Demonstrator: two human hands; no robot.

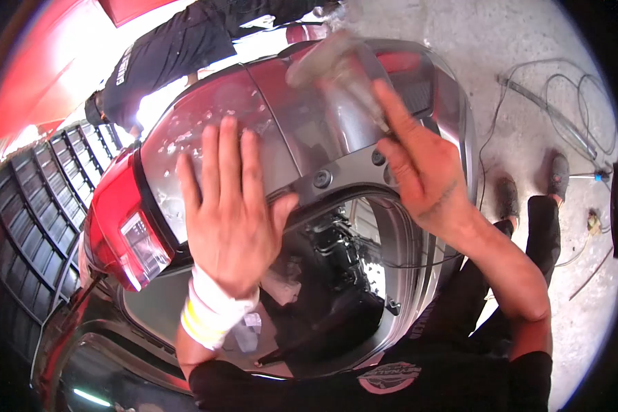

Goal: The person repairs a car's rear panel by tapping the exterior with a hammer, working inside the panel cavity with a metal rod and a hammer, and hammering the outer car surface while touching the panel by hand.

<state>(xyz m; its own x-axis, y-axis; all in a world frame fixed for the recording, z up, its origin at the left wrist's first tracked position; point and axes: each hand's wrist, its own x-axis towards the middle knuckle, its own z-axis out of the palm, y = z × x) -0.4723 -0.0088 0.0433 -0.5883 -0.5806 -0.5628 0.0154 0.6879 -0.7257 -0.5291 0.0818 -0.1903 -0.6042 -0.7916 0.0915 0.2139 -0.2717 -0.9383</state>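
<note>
My left hand (225,206) is open, its fingers stretched out over the grey car body panel (281,130). It seems to lie flat there, though contact is hard to judge. A white and yellow band (216,309) wraps that wrist. Small whitish wet-looking patches (185,137) dot the panel beyond the fingertips. My right hand (426,165) is closed round the handle of a blurred, pale T-shaped tool (343,75), its index finger stretched along it. The tool's broad head is over the panel's far part; motion blur hides its exact kind and whether it touches.
A red tail light (123,220) borders the panel on the left. The open car compartment (323,295) lies below my hands. Another person in dark clothes (172,58) bends at the far side. Cables (556,103) lie on the concrete floor at right, beside a person's shoes (559,172).
</note>
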